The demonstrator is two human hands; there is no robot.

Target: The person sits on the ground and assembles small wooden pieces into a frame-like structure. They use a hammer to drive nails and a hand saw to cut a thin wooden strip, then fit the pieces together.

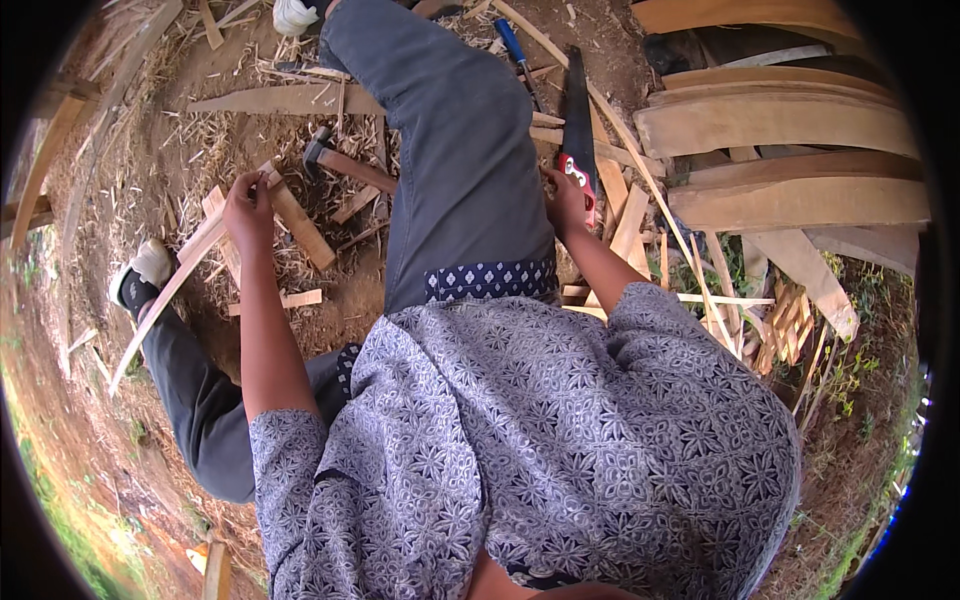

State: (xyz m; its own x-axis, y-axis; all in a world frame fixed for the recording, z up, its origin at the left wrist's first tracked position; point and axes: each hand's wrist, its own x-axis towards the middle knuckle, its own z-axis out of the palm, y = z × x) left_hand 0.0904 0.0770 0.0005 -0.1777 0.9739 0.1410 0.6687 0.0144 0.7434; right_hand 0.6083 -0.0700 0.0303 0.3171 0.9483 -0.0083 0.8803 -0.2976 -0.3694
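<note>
My left hand (pixel 248 208) is closed in a pinch on a long, pale wooden strip (pixel 180 277), which slopes down past my left shoe. Just beyond the fingers lies a short flat piece of wood (pixel 303 228). A hammer (pixel 350 168) with a wooden handle rests on the shavings, partly behind my right leg. Beside that leg, my right hand (pixel 567 205) is against the red handle of a handsaw (pixel 578 120); its fingers are mostly hidden, so I cannot tell whether it grips the handle. The saw's dark blade points away from me.
A blue-handled tool (pixel 512 45) lies beyond the saw. Curved planks (pixel 780 125) are stacked at the right, with split wood offcuts (pixel 785 325) nearer. A long board (pixel 285 99) lies at the far left. Shavings cover the dirt ground around my outstretched legs.
</note>
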